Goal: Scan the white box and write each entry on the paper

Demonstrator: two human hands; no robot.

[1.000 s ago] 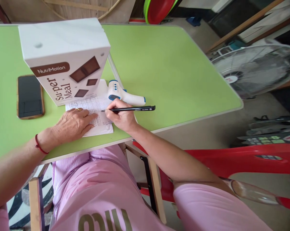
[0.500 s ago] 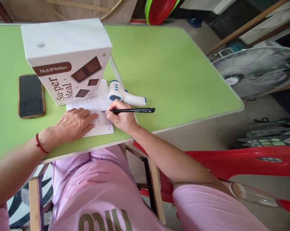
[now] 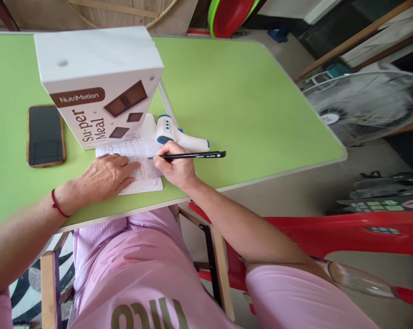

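My right hand [image 3: 177, 167] grips a black pen [image 3: 193, 155], its tip touching a white sheet of paper [image 3: 138, 157] covered in handwriting. My left hand [image 3: 105, 176] lies flat on the paper's left part, fingers spread, a ring on one finger. The paper sits near the front edge of a green table [image 3: 244, 105]. A white and blue infrared thermometer [image 3: 177, 135] lies just behind my right hand, partly on the paper.
A white carton [image 3: 97, 82] printed "NutriMotion Su-per Meal" stands behind the paper. A dark phone [image 3: 45, 135] lies left of it. A red plastic chair [image 3: 330, 228] is at my right, and a floor fan [image 3: 364, 103] stands beyond the table's right edge.
The pen tip and my right hand have shifted slightly to the right along the paper. My left hand stays in place.
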